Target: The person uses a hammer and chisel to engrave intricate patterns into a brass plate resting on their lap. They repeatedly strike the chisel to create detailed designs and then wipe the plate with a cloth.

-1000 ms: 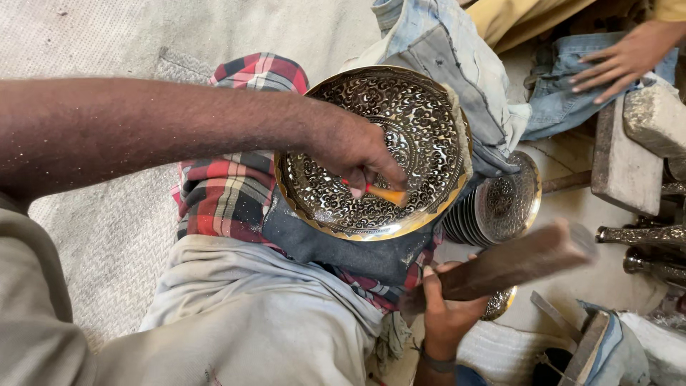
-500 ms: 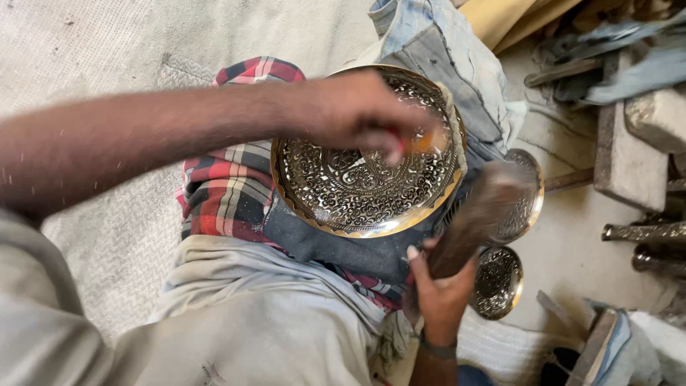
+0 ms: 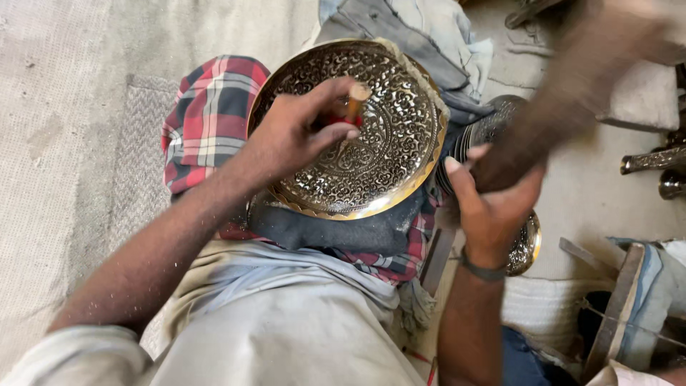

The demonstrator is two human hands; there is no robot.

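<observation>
A round brass plate (image 3: 400, 143) with dense engraved scrollwork rests tilted on my lap, over a red checked cloth (image 3: 207, 114) and a dark pad. My left hand (image 3: 296, 132) lies on the plate and pinches a short wooden-handled chisel (image 3: 355, 100) upright against the pattern. My right hand (image 3: 493, 204) is to the right of the plate, closed around the handle of a wooden mallet (image 3: 572, 78), which is raised and blurred by motion.
A stack of engraved metal plates (image 3: 493, 129) lies right of the big plate, another small one (image 3: 525, 246) below my right hand. Metal vase-like pieces (image 3: 657, 161) lie at the right edge. Grey cloths (image 3: 421, 28) are bunched behind; a woven mat (image 3: 64, 143) covers the left.
The camera moved closer. My left hand shifted the chisel toward the plate's upper middle. The mallet swung from low beside the plate up to the upper right.
</observation>
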